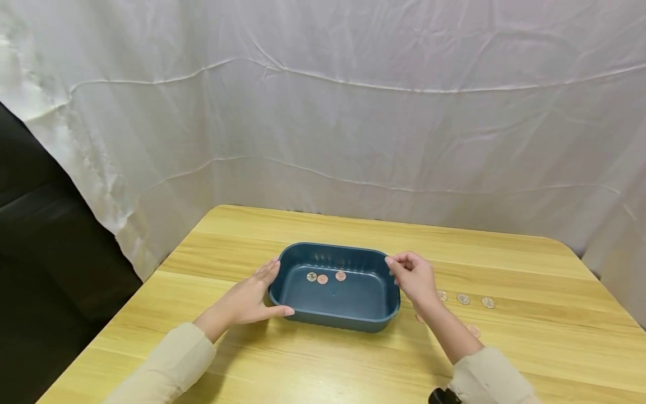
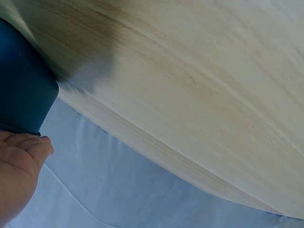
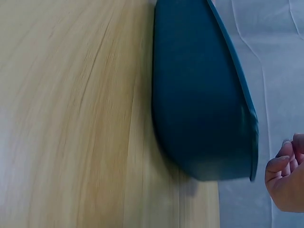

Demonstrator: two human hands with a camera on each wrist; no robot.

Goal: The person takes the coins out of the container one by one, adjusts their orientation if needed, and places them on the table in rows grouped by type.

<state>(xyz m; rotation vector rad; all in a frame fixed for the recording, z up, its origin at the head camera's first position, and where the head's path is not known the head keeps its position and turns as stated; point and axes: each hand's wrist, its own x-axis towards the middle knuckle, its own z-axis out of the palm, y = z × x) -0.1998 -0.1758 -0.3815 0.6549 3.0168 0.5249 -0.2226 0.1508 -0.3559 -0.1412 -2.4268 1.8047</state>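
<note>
A dark blue rectangular plastic basin [image 1: 328,322] with rounded corners is on the wooden table. Inside it, toward the back, lie three coins: a silvery-gold coin [image 1: 311,276], a coppery coin [image 1: 322,279] and another coppery coin [image 1: 340,276]. My left hand [image 1: 252,294] rests against the basin's left end, fingers extended along the rim and thumb spread to the front edge. At the right end, my right hand [image 1: 415,278] has its fingers bent and fingertips together beside the rim. In the right wrist view that hand [image 3: 287,178] appears apart from the basin; I cannot tell whether it holds anything.
Right of the basin, several coins lie on the table [image 1: 555,336], among them a silvery coin [image 1: 463,299], another silvery coin [image 1: 488,303] and a coppery coin [image 1: 473,331]. A pale cloth [image 1: 378,129] hangs behind the table. Something black [image 1: 50,280] stands at the left.
</note>
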